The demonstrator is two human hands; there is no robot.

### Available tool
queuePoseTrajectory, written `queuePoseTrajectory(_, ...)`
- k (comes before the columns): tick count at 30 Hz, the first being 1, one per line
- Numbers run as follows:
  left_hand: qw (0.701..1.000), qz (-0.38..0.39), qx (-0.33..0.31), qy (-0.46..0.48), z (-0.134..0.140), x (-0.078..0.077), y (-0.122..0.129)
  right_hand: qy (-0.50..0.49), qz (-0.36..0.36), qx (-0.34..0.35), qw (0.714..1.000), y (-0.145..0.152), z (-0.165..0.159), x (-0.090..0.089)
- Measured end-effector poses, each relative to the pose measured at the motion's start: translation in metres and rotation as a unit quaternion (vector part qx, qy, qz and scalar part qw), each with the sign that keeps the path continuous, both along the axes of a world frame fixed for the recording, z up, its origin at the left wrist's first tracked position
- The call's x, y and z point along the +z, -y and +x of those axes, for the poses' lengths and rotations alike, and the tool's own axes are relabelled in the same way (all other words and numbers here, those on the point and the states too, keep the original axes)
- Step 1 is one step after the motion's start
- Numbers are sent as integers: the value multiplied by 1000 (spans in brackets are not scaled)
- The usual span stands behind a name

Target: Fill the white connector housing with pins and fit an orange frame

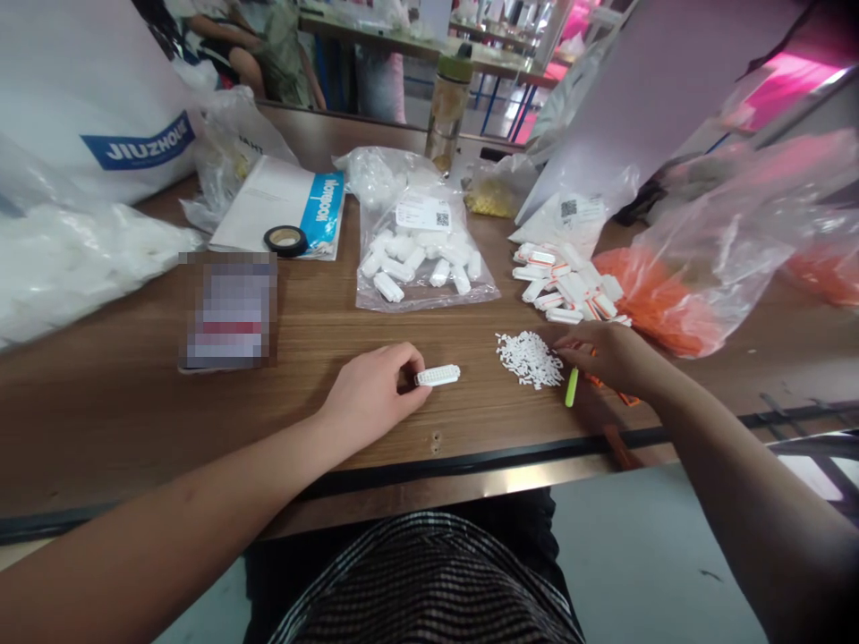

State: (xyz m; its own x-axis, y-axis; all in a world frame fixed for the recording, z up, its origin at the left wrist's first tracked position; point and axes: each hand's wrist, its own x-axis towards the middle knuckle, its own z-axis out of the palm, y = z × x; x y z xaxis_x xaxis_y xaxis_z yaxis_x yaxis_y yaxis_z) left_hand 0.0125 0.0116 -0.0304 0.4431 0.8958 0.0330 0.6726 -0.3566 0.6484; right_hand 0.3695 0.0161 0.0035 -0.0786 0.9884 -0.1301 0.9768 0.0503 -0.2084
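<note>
My left hand (pixel 376 389) pinches one end of a white plastic connector housing (pixel 439 375), its rows of small holes facing up toward me. At the right edge of a heap of tiny white plugs (pixel 528 359), my right hand (pixel 597 353) reaches down with fingertips drawn together. Whatever is between those fingertips is too small to make out. A yellow-green stick-like piece (pixel 571 387) shows just below that hand, beside orange pieces (pixel 627 399) partly covered by it. Whether the hand touches the yellow-green piece I cannot tell.
Behind the heap lies a pile of white housings with orange strips (pixel 570 286). A clear bag of white housings (pixel 422 250) is at the centre back, near a bottle (pixel 448 112). Orange parts (pixel 658 300) fill a bag at right. Black tape (pixel 285 240) rests on a notebook (pixel 255 206).
</note>
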Motion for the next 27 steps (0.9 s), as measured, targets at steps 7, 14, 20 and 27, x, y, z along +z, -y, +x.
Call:
queuePoseTrajectory(7, 1000, -11, 1, 0, 0, 4, 1, 8, -12, -52, 999, -11, 16, -5)
queuePoseTrajectory(14, 1000, -3, -4, -1, 0, 2, 0, -14, -6, -58, 998, -10, 18, 0)
queuePoseTrajectory(20, 1000, -4, 0, 1, 1, 1, 0, -18, 5, -28, 999, -11, 18, -2)
queuePoseTrajectory(27, 1000, -10, 1, -6, 1, 2, 0, -31, -2, -54, 998, -11, 33, -6)
